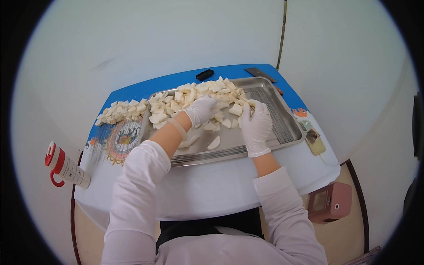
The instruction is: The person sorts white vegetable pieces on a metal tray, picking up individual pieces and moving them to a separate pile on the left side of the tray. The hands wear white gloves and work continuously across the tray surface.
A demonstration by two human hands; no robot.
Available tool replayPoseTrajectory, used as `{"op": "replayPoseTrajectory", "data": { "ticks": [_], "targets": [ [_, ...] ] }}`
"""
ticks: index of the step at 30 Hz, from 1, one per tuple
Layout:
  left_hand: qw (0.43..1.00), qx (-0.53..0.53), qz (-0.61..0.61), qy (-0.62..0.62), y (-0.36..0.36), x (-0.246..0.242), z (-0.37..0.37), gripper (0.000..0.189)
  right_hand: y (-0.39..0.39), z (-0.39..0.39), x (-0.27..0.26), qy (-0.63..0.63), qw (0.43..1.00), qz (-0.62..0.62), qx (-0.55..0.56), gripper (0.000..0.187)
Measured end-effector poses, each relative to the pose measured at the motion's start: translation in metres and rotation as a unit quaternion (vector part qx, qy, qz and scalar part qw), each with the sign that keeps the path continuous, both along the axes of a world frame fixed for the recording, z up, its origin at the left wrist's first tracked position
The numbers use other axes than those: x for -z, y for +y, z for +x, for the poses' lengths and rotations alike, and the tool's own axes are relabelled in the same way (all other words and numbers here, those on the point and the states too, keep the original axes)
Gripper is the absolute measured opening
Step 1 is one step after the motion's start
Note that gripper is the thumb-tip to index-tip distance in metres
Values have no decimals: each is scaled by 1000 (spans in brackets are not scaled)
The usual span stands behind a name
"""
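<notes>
A metal tray point(228, 142) lies before me, heaped with cut white chunks point(159, 109) that look like radish or a similar vegetable. My left hand point(202, 109), in a thin white glove, reaches into the heap; its fingertips are among the chunks, and whether they grip one cannot be made out. My right hand point(257, 127), gloved too, has thumb and fingers pinched on a thin skewer point(238, 92) that slants up to the left over the heap. Many thin metal skewers point(276, 116) lie along the tray's right side, and more point(212, 154) along its near edge.
Left of the tray, skewers of chunks point(122, 111) lie on the blue and white tablecloth point(205, 188). A red and white cup point(68, 165) stands at the left edge. Behind the tray are a black object point(205, 75) and a cleaver point(260, 74); a phone point(312, 137) lies right.
</notes>
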State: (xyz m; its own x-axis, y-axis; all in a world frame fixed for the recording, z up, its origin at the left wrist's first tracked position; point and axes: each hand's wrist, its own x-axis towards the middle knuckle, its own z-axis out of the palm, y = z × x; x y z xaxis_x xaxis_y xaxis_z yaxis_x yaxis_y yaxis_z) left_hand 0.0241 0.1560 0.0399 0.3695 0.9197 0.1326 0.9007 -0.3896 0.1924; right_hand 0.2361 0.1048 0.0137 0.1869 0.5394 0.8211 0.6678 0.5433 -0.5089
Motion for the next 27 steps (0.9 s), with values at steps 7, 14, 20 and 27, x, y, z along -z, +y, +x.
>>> {"op": "replayPoseTrajectory", "data": {
  "ticks": [7, 14, 20, 27],
  "targets": [
    [989, -59, -126, 42, -64, -11, -45, 49, -9, -10, 2, -25, 999, -10, -32, 12],
    [987, -97, -114, 55, -96, 15, -69, 50, -11, -18, 8, -44, 997, -25, -57, 11],
    [990, -119, -60, -52, -115, 8, -59, 45, -15, -20, 6, -63, 995, -46, -61, 12],
    [721, -129, -170, -659, -155, 19, -44, 35, -37, -33, -4, -84, 990, -36, -109, 10]
  ]
}}
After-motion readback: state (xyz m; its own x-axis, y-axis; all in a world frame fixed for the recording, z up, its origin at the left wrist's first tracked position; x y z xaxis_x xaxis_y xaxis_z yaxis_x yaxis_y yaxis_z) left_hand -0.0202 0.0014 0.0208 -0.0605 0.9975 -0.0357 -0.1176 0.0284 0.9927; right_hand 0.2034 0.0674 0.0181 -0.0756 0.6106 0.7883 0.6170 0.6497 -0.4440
